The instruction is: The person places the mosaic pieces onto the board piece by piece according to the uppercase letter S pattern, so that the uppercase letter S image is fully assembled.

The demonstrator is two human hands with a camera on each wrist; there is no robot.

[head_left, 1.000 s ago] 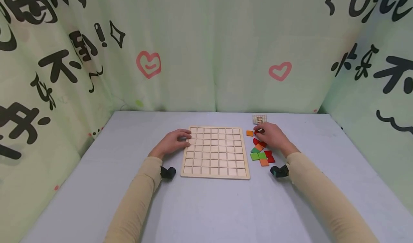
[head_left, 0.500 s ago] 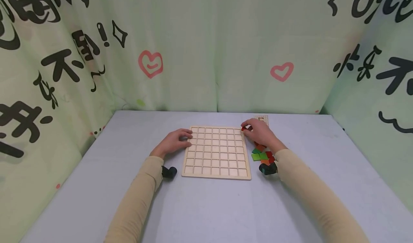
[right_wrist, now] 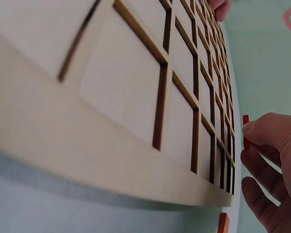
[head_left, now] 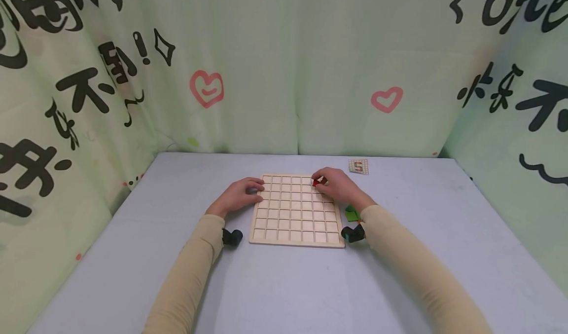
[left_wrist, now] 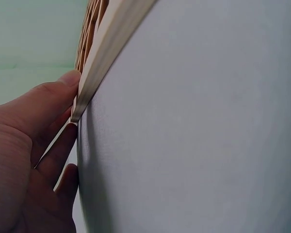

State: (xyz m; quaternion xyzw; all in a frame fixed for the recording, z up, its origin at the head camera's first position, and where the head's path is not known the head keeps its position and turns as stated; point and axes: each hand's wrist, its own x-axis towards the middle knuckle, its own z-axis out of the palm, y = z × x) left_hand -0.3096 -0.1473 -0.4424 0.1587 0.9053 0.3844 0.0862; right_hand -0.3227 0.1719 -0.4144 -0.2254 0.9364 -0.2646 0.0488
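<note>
A wooden grid board (head_left: 288, 242) lies on the table, its square cells framed by raised strips. Thumb and fingertips of my left hand (head_left: 235, 196) touch the board's left edge, spread apart along it. Over the upper right cells, my right hand (head_left: 339, 183) pinches a small red tile (head_left: 315, 182) between thumb and forefinger. In the right wrist view that tile (right_wrist: 246, 131) is seen edge-on, standing above the far cells. Green tiles (head_left: 352, 214) lie beside the board's right edge, partly hidden by my right forearm.
A small gridded pattern card (head_left: 358, 166) lies near the table's back edge. An orange tile (right_wrist: 224, 223) shows beside the board in the right wrist view. Pale green curtains (head_left: 257, 77) with writing and hearts surround the table (head_left: 284, 284).
My right hand has moved left from the pile of tiles to over the board's upper right, carrying the red tile. My left hand stays at the left edge.
</note>
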